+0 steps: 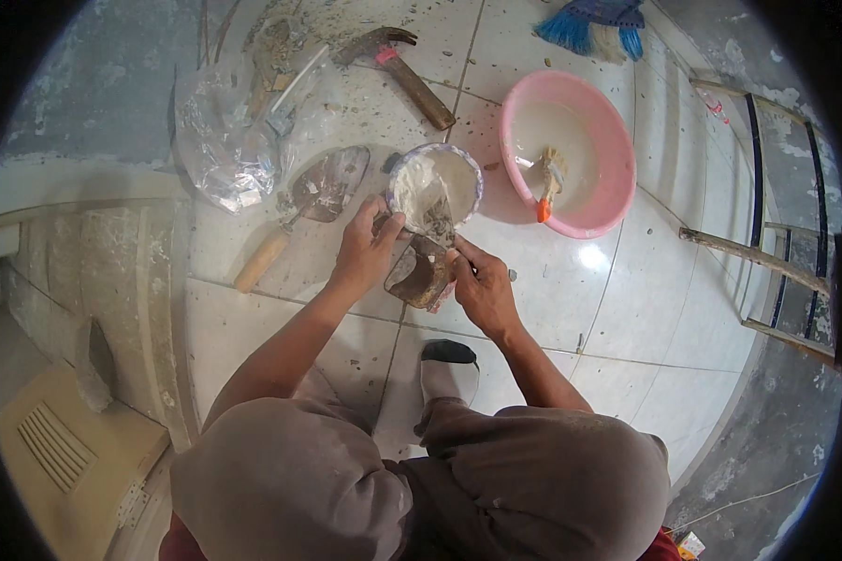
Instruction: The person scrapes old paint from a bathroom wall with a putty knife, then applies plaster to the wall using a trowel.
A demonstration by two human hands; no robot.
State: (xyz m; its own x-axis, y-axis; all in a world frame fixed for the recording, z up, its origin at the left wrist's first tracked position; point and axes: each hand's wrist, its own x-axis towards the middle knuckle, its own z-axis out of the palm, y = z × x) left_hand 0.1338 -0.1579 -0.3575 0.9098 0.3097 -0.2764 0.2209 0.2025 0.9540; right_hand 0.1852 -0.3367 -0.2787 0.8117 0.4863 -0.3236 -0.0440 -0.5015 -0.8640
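Observation:
A small round bowl (478, 178) with a blue-and-white patterned rim holds pale, paste-like material. My left hand (367, 248) is closed at the bowl's near left rim, thumb toward me. A flat, mud-stained scraper blade (437, 215) dips into the bowl from the near side. My right hand (482, 288) is closed around the scraper's near end, just right of a worn brown piece with a curved notch (419, 276); whether that piece joins the blade is unclear. Left of the bowl lies a trowel (332, 183) with a dirty blade and a wooden handle.
A pink basin (617, 140) of cloudy water, with an orange-handled brush (545, 208) in it, stands right of the bowl. Beyond lie a claw hammer (416, 87), a clear plastic bag (220, 140) and a blue broom (585, 26). A ladder-like frame (753, 251) is at right; rubble dots the tiles.

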